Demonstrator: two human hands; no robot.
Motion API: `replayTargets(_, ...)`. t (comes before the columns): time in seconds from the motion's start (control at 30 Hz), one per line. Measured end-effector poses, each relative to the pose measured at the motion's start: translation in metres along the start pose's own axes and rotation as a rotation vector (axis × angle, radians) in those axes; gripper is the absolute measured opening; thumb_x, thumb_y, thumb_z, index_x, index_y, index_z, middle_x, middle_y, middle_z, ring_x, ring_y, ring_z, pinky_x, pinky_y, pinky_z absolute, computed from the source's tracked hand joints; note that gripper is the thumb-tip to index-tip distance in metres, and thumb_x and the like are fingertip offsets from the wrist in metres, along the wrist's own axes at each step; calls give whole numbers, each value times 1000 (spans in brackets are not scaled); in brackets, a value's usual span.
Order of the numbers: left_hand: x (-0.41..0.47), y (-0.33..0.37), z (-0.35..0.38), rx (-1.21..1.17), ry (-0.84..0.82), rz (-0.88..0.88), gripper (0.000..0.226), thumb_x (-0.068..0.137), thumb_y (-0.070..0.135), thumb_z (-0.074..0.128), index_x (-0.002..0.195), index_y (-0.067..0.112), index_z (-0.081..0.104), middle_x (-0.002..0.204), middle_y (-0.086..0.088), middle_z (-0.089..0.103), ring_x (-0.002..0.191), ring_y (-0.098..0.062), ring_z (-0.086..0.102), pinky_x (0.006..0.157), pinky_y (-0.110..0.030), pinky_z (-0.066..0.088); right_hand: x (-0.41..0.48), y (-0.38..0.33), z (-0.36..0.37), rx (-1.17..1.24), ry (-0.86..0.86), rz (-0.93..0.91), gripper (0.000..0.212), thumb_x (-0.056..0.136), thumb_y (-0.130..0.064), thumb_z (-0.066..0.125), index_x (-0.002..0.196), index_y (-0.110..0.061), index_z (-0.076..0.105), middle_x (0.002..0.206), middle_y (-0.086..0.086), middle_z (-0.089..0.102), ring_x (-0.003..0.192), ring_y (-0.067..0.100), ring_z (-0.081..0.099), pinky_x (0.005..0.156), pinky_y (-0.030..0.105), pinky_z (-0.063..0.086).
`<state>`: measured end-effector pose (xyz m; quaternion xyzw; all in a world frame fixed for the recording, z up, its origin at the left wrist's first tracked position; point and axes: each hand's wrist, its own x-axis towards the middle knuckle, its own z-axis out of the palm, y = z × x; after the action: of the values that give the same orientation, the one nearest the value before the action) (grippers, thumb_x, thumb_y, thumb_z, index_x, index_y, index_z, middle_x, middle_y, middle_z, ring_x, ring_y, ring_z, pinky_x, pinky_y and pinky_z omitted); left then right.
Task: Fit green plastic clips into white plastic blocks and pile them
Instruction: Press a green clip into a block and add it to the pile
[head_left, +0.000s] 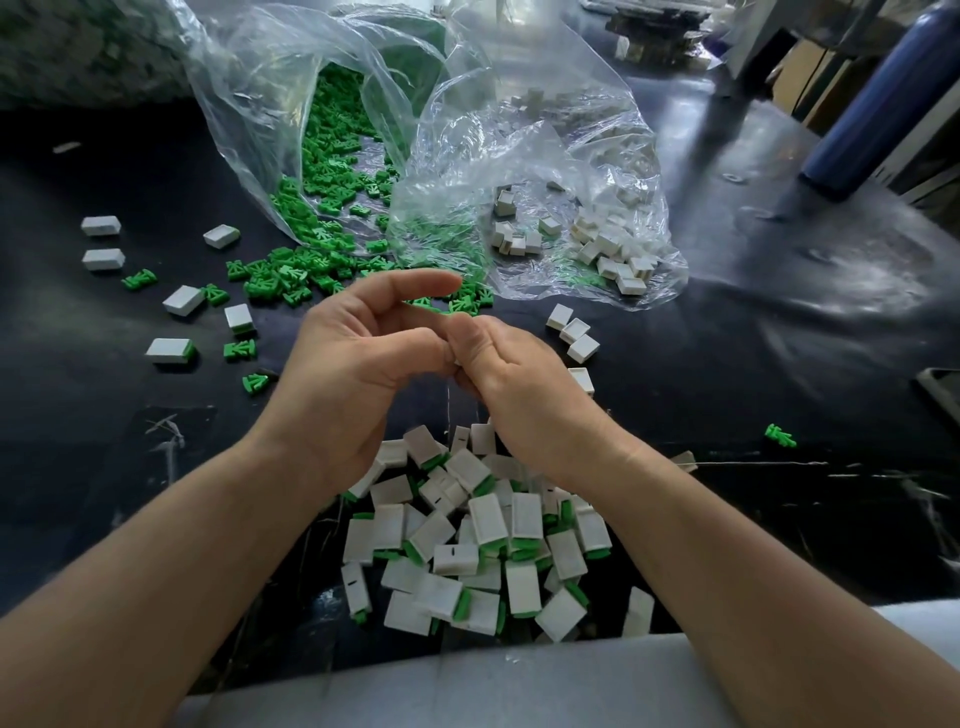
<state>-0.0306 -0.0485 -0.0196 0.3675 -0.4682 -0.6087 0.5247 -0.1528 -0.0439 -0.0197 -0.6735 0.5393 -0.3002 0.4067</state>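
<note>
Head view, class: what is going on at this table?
A person is working with both hands above a dark table. The right hand pinches a small white block, mostly hidden. The left hand meets it, its grip unclear. Below lies a pile of blocks with green clips fitted. Loose clips spill from one bag; bare blocks sit in another.

A single wide-angle camera sat on the person's head, above and on the near side of the pile of fitted blocks (470, 540), and faced forward and down over it. It was close: the forearms came in from the bottom corners, and the left hand (353, 364) and right hand (519, 384) met just beyond the pile. Farther beyond the pile lay the clear bags (467, 130), and the black table (779, 364) curved away toward the frame's edges.
</note>
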Motion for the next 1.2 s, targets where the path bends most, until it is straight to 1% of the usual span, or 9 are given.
replayTargets(0.07,-1,1,1,-12,-4,-3,46,54,-18,62,91,9,63,63,-4,70,55,-15,65,55,-20,54,0,1,0,16,2,3,26,99,-39,28,82,-31,46,77,-15,45,85,11,43,77,29,32)
replayTargets(0.23,-2,2,2,-40,11,-11,42,50,-2,60,91,8,62,62,-3,69,54,-14,64,54,-20,54,0,2,0,21,11,-6,27,99,-39,28,80,-32,45,77,-16,45,84,11,43,75,26,32)
replayTargets(0.33,-2,3,3,-34,11,-12,45,48,-7,64,91,9,62,62,-3,69,54,-14,64,56,-20,55,0,1,0,8,25,-18,32,100,-38,28,71,-34,42,74,-16,43,74,4,42,67,23,31)
replayTargets(0.47,-2,3,2,-49,9,-15,42,51,-4,61,92,8,62,62,-4,69,54,-15,64,58,-21,56,1,2,0,13,23,-17,29,100,-38,28,86,-25,50,84,-9,51,83,10,46,75,29,35)
replayTargets(0.6,-1,4,2,-64,-5,-18,49,49,-15,65,93,8,62,62,-4,69,54,-14,65,54,-20,54,1,3,1,66,22,-17,30,100,-37,30,76,-31,48,73,-17,44,71,1,42,74,27,31)
replayTargets(0.73,-1,4,0,-79,-18,-35,45,54,-10,68,94,9,63,66,-6,70,56,-17,66,56,-24,56,3,5,-5,188,-28,-8,37,99,-39,32,81,-26,61,54,-23,50,59,-4,46,67,21,31)
replayTargets(0.9,0,4,-1,-47,-2,-58,38,57,5,63,95,10,64,69,-3,70,61,-15,67,58,-23,56,2,4,-12,192,-53,-4,57,99,-41,28,52,-30,60,44,-21,49,46,-7,46,53,11,33)
replayTargets(1.03,-1,4,0,31,20,-58,35,59,7,63,94,11,63,60,2,67,54,-10,64,52,-18,52,3,4,-14,31,-34,11,60,95,-49,27,62,-9,57,50,-11,45,47,2,38,57,23,30)
replayTargets(1.2,-1,1,-5,278,26,-63,31,61,5,72,90,16,67,66,0,70,60,-7,65,59,-15,52,4,5,-22,-180,40,42,50,94,-49,37,68,-12,57,57,-6,47,55,9,43,55,26,34)
